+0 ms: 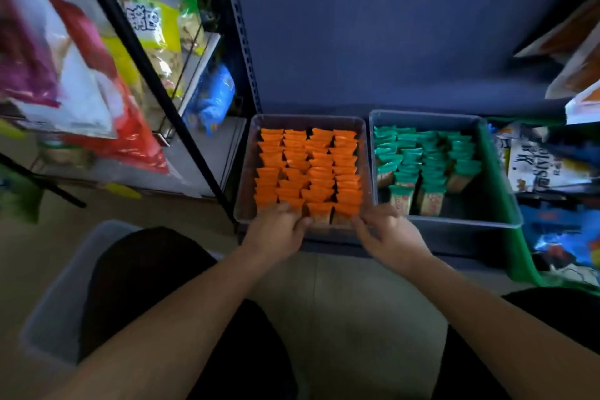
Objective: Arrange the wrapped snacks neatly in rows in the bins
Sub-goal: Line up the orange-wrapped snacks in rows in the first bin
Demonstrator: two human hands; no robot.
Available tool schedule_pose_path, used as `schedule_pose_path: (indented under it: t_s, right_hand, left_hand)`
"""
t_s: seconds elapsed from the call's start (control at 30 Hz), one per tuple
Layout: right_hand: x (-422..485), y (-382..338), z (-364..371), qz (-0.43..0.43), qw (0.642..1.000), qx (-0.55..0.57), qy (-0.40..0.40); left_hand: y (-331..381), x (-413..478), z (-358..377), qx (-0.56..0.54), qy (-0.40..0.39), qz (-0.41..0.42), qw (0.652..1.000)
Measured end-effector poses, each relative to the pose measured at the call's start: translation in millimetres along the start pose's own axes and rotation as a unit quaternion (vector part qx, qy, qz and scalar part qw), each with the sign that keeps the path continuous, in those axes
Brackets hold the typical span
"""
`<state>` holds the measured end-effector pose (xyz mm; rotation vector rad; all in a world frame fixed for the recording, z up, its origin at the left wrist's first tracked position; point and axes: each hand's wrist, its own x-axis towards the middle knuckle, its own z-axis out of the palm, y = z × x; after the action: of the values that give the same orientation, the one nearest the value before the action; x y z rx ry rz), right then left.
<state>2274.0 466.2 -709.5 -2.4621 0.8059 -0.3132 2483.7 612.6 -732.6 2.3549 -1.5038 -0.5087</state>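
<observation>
Dark blue shelf [389,42], snack bags [81,74] hanging at left. Two clear bins touching side by side: left bin [242,185] packed with orange snacks [311,169] in four rows; right bin [470,208] part-filled with green snacks [425,159]. Left hand [276,230] curled on the front-row orange packets; right hand [389,234] with fingertips at the same row, grip unclear.

Orange snacks [308,169] in one bin, green snacks [425,159] beside.

Large dark characters on yellow-and-white bag [143,17], blurred, dark lettering on white packet [539,165], unreadable
</observation>
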Motion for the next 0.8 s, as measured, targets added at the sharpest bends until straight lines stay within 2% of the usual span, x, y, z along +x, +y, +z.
schedule_pose_path:
  t_s: [0.07, 0.23, 0.37, 0.47, 0.53, 0.6, 0.67, 0.73, 0.8]
  right_hand:
    - [3.6, -13.0, 4.3, -0.006, 1.0, 0.007, -0.018]
    - [7.5, -14.5, 15.2, 0.048, 0.996, -0.02, -0.074]
    - [4.7, -13.3, 15.4, 0.033, 0.995, -0.069, -0.064]
    - [14.1, -21.6, 13.7, 0.045, 0.988, -0.124, -0.085]
    - [28.2, -30.8, 14.7, 0.066, 0.982, -0.136, -0.11]
    - [43.9, -39.4, 19.9, 0.097, 0.986, -0.018, -0.131]
    - [59.5, -48.9, 32.1, 0.113, 0.976, 0.115, -0.145]
    - [73.3, -53.4, 48.7, 0.12, 0.968, 0.162, -0.149]
    - [80.0, -52.4, 64.1, 0.121, 0.968, 0.161, -0.149]
  left_hand:
    - [-14.1, -1.2, -7.6, -0.012, 0.024, -0.01, 1.0]
    - [-27.8, -7.2, -8.9, -0.057, 0.021, -0.005, 0.998]
    - [-28.7, -11.4, -10.3, -0.073, -0.004, 0.012, 0.997]
    - [-43.2, -9.3, -20.2, -0.124, -0.031, 0.027, 0.991]
    - [-62.6, -3.8, -34.3, -0.093, 0.006, 0.046, 0.995]
    - [-85.5, 7.8, -47.7, -0.017, 0.045, 0.062, 0.997]
    - [-99.9, 20.0, -52.8, 0.037, 0.045, 0.086, 0.995]
    - [-102.5, 32.2, -49.0, 0.068, 0.025, 0.115, 0.991]
    - [-100.5, 42.8, -40.5, 0.124, -0.009, 0.108, 0.986]
